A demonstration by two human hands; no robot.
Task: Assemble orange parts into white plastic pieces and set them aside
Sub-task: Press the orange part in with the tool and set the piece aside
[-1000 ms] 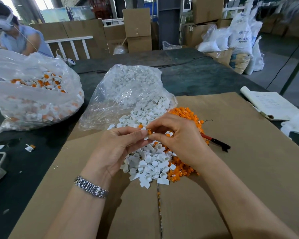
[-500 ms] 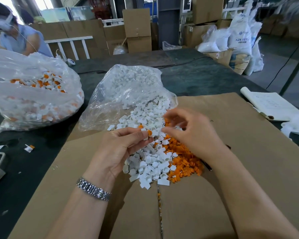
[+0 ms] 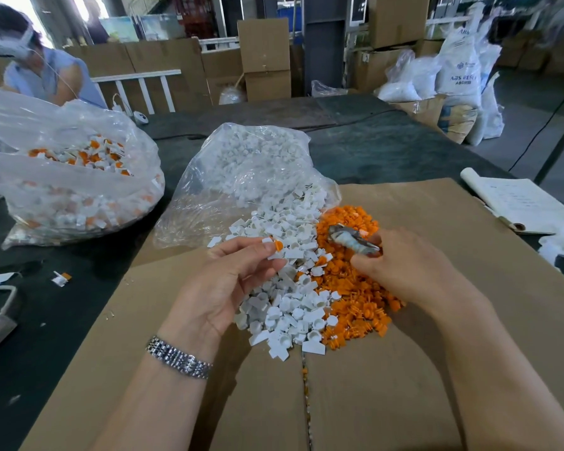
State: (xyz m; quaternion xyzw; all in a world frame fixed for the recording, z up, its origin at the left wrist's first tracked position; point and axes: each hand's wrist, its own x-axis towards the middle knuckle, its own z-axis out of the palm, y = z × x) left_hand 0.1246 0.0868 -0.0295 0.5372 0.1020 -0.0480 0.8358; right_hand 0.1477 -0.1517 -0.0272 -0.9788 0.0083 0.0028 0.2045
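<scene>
Since the frame half a second earlier, the right hand [image 3: 407, 271] has drawn back from the middle of the piles and now grips a worn metal tool [image 3: 352, 243], its jaws pointing left over the orange parts [image 3: 355, 288]; the tool's handles are hidden in the palm, so its type cannot be told. By contrast, the left hand [image 3: 232, 281] has kept its place, pinching between thumb and forefinger a white plastic piece [image 3: 275, 250] with an orange insert showing at its end, held just above the heap of white plastic pieces [image 3: 287, 288]. White heap and orange heap lie side by side, touching, on a sheet of flattened cardboard [image 3: 453, 320] that covers the near part of a dark table [image 3: 388, 151]. Behind the heaps, a clear plastic bag [image 3: 241, 177] spills further white pieces onto the cardboard. To the left, a second clear bag [image 3: 62, 177] holds white pieces already fitted with orange parts. One such fitted piece [image 3: 61, 278] lies alone on the dark table near the left edge. A metal watch bracelet [image 3: 179, 358] circles the left wrist. At the right edge rests a paper notebook [image 3: 521, 203]. Across the table, at upper left, a second person [image 3: 43, 70] wearing a head-mounted device bends forward.
</scene>
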